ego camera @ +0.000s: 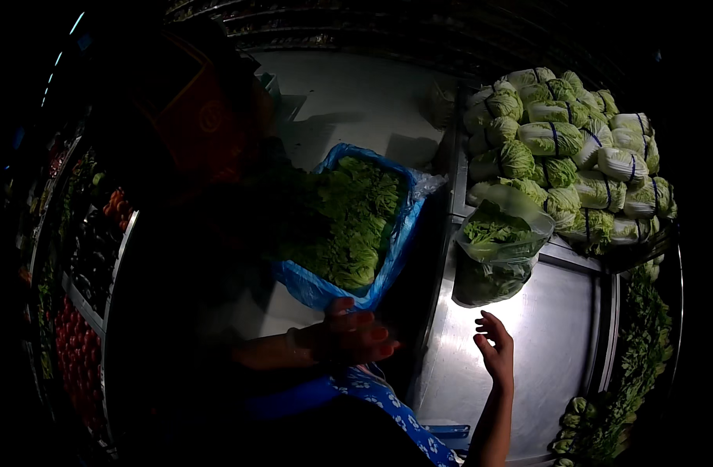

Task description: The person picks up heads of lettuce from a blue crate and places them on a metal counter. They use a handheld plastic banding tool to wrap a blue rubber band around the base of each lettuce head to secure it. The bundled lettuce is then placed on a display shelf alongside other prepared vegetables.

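My right hand (pixel 496 350) is raised over a bare metal display counter (pixel 543 321), empty, with its fingers apart and slightly curled. Just beyond its fingertips stands a clear plastic bag (pixel 499 257) with leafy greens inside, its mouth standing up. My left hand (pixel 356 335) is in shadow and blurred, its fingers spread and nothing seen in it. Past that hand is a crate lined with blue plastic (pixel 412 216), filled with heads of leafy green lettuce (pixel 356 233). The crate's left side is lost in the dark.
Napa cabbages (pixel 552 140) with dark bands are piled behind the bag. More greens (pixel 642 338) line the counter's right side. A person in a dark red garment (pixel 199 122) is at the upper left. Produce bins with eggplants (pixel 91 257) and red produce (pixel 76 350) stand at left.
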Demonstrator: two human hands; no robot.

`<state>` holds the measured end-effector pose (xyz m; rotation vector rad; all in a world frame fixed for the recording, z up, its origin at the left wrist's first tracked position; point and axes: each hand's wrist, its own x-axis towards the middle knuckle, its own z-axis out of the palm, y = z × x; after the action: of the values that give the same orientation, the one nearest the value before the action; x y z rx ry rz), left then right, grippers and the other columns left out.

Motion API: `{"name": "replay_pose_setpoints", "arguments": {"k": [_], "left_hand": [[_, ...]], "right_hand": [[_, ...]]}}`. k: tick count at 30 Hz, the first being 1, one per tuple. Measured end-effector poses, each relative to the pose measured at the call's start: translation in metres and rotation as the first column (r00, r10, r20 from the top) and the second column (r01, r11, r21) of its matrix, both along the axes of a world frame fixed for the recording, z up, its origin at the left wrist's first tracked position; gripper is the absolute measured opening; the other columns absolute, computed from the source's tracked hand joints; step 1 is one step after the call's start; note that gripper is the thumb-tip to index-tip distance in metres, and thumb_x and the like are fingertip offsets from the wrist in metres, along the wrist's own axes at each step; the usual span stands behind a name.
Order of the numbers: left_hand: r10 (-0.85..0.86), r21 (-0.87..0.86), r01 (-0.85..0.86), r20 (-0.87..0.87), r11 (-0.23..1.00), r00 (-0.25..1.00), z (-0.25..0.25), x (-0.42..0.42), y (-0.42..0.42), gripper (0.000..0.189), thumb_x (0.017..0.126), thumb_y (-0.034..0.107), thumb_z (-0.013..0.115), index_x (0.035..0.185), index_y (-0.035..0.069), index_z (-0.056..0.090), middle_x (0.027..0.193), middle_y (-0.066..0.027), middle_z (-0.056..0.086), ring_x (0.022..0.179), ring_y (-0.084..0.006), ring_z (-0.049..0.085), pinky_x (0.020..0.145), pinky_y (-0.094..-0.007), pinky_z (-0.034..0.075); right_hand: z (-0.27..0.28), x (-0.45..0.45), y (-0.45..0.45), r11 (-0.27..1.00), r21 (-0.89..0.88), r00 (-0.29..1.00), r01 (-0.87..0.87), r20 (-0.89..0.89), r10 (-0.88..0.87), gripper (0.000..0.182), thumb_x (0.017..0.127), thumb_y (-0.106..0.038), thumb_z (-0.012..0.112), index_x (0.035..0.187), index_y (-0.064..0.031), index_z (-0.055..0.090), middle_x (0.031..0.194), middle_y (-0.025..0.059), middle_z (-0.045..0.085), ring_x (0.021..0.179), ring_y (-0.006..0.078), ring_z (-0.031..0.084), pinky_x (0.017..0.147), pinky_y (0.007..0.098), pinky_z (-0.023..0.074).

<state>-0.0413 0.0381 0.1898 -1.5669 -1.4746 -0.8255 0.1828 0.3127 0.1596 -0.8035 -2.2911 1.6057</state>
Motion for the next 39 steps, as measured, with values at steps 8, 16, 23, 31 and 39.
{"name": "replay_pose_setpoints", "arguments": {"k": [8,16,23,31,39], "left_hand": [[-0.359,0.251,-0.45,0.917,0.857,-0.173,-0.017,-0.056,-0.159,0.07,0.095,0.043,0.057,0.149,0.01,0.027,0.153,-0.0104,0.027,0.141,-0.0238,0.026,0.114,-0.0429,0.02],[-0.306,0.635,0.006,0.381,0.773,-0.872,-0.05,-0.079,-0.106,0.067,0.092,0.04,0.063,0.145,0.011,0.034,0.142,-0.0036,0.046,0.13,-0.018,0.044,0.111,-0.0365,0.035],[0.045,0.796,0.093,0.082,0.597,-0.996,-0.088,-0.066,-0.086,0.065,0.084,0.013,0.075,0.14,0.01,0.042,0.134,-0.0058,0.053,0.125,-0.0217,0.051,0.108,-0.0383,0.041],[-0.224,-0.095,0.917,0.955,0.386,0.194,-0.078,-0.055,0.008,0.104,0.057,0.039,0.091,0.142,0.008,0.041,0.147,-0.0188,0.034,0.132,-0.0335,0.038,0.111,-0.0427,0.03],[0.396,0.508,0.861,0.799,-0.038,-0.453,-0.044,0.053,0.049,0.134,0.067,0.045,0.087,0.153,0.006,-0.008,0.154,-0.0151,0.019,0.143,-0.0268,0.021,0.115,-0.0407,0.024]], "right_hand": [[0.047,-0.274,-0.072,0.907,-0.028,0.848,-0.419,-0.371,0.38,0.085,0.092,-0.066,0.043,0.151,-0.0081,0.028,0.15,0.0179,0.038,0.139,0.0302,0.036,0.115,0.0424,0.0269],[0.045,-0.349,-0.121,0.687,-0.18,0.649,-0.704,0.231,0.725,0.127,0.072,-0.081,0.06,0.153,0.0008,0.006,0.155,0.0261,0.024,0.142,0.0318,0.029,0.114,0.0352,0.0252],[0.044,-0.235,-0.143,0.824,-0.137,0.805,-0.55,0.175,0.567,0.132,0.063,-0.057,0.084,0.153,-0.0004,0.007,0.157,0.0221,0.021,0.146,0.0301,0.019,0.116,0.0362,0.0203],[0.044,-0.077,-0.185,0.954,-0.263,0.974,0.145,-0.134,-0.185,0.135,0.049,-0.035,0.092,0.155,-0.0058,0.013,0.154,0.016,0.028,0.143,0.029,0.028,0.117,0.0398,0.0216],[0.015,0.019,-0.232,0.575,-0.697,0.525,0.429,-0.326,-0.787,0.122,0.055,-0.041,0.091,0.149,-0.0049,0.022,0.14,0.013,0.044,0.127,0.0256,0.049,0.104,0.0384,0.0434]]}}
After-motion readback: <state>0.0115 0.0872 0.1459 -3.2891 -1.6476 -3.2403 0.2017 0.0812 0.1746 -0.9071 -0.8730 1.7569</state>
